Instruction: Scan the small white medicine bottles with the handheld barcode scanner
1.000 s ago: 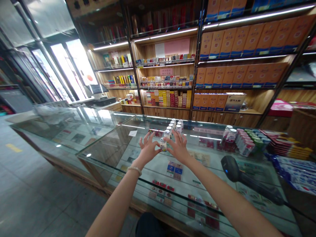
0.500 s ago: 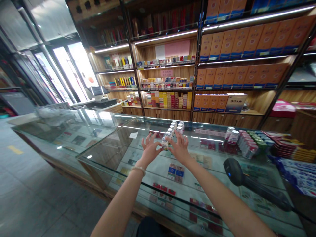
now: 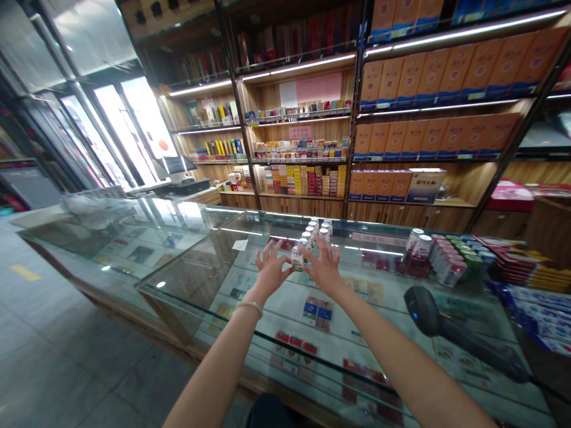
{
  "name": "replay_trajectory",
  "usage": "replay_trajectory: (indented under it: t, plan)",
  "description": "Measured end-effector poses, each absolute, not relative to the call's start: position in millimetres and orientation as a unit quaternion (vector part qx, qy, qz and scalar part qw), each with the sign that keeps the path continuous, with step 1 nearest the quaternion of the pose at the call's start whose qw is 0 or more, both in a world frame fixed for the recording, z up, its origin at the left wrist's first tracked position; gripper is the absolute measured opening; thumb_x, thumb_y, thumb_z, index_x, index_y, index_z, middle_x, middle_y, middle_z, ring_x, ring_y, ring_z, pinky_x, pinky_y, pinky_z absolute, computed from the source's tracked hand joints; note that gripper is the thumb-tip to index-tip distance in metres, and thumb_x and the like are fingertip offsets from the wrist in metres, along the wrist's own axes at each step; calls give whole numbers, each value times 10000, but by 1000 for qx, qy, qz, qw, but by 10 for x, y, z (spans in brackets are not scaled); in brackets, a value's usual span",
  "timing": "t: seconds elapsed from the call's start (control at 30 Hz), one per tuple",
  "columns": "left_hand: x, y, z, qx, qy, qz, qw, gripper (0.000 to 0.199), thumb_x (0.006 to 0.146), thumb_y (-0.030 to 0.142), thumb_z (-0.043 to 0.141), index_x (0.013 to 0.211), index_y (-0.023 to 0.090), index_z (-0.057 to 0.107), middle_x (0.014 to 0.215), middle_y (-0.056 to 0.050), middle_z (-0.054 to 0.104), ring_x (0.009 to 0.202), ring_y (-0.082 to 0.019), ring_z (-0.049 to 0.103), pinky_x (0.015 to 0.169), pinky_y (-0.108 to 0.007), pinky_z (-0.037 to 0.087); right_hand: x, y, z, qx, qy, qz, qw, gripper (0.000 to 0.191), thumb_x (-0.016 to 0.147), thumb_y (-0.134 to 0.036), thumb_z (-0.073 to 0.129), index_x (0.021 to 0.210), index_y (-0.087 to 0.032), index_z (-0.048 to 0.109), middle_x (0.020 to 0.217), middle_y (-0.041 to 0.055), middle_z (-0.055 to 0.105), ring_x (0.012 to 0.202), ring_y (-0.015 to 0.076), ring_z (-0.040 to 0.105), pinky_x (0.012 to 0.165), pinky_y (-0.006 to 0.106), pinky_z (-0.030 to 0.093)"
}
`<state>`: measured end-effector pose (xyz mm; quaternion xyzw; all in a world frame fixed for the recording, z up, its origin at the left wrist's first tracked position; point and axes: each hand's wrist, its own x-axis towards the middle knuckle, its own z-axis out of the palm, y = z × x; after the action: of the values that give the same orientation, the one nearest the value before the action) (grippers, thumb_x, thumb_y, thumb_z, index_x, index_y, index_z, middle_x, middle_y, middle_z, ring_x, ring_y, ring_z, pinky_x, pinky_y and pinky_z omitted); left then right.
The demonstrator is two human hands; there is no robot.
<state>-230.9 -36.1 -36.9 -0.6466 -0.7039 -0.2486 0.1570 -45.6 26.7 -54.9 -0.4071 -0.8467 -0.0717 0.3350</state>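
Note:
On the glass counter (image 3: 178, 267), several small jars with silvery lids (image 3: 310, 232) stand in two rows running away from me. The nearest jar (image 3: 297, 260) is between my two hands. My left hand (image 3: 271, 268) touches its left side with thumb and index fingertips, the other fingers spread upward. On its right side my right hand (image 3: 323, 267) does the same, its other fingers raised and apart. A bracelet is on my left wrist.
A black handheld scanner (image 3: 423, 312) lies at the right on the glass. Behind it stand two larger jars (image 3: 420, 248), pink cans (image 3: 446, 261) and stacked packets (image 3: 508, 261). A white paper slip (image 3: 239, 245) lies left of my hands. Shelves with orange boxes (image 3: 430, 77) rise behind.

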Motion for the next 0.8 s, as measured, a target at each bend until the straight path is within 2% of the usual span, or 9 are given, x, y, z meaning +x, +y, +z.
replay_trajectory:
  t: [0.13,0.23,0.33,0.4,0.47,0.53,0.67,0.8]
  plan:
    - [-2302,-361,-373,-644,-709,-241,157,122,795,357,807,892,293,771,1597,-55,455,1522,-351,300,1230,-641,95,-456,275,-557,-408,-848,-74,329,624,910,-375,699,1484,-449,465,1677,114,238,1519,342,235,1166,596,202]
    - [-2298,-369,-377,-639,-715,-235,159,144,802,374,798,922,302,769,1600,-55,449,1524,-346,296,1228,-639,107,-448,277,-563,-408,-851,-78,321,676,920,-377,681,1529,-448,397,1688,110,215,1530,342,214,1177,600,185]
    - [-2295,-383,-378,-627,-725,-227,171,296,796,408,798,1071,308,751,1620,-81,413,1525,-350,290,1229,-633,124,-437,280,-573,-404,-853,-79,320,768,923,-395,671,1583,-436,280,1709,114,149,1550,348,164,1188,613,161]
    - [-2297,-393,-381,-619,-732,-218,184,533,787,445,798,1286,307,669,1648,-115,355,1532,-359,272,1227,-635,134,-433,281,-581,-404,-852,-83,322,831,919,-410,675,1606,-428,207,1718,110,111,1559,352,130,1192,619,150]
    - [-2304,-401,-389,-616,-733,-207,203,785,787,492,783,1490,289,498,1676,-143,282,1545,-374,233,1227,-644,119,-434,281,-589,-405,-850,-90,324,874,912,-421,683,1615,-424,163,1724,104,82,1565,355,102,1195,622,140]
    - [-2313,-407,-398,-616,-732,-191,221,925,796,539,754,1585,282,344,1694,-152,222,1558,-385,190,1229,-652,84,-438,279,-596,-404,-850,-97,324,890,907,-433,689,1615,-429,150,1728,96,59,1568,361,82,1197,628,129]
    - [-2303,-430,-393,-621,-728,-161,242,979,818,605,701,1619,296,231,1711,-145,152,1577,-374,127,1231,-646,40,-445,272,-601,-396,-852,-101,328,879,899,-446,699,1606,-448,176,1731,85,48,1569,370,69,1197,642,115]
    - [-2261,-468,-361,-620,-732,-146,240,995,821,620,691,1624,293,202,1709,-150,150,1579,-376,118,1233,-644,27,-444,261,-593,-396,-852,-100,326,870,890,-443,716,1597,-456,208,1730,88,59,1567,364,86,1199,639,118]
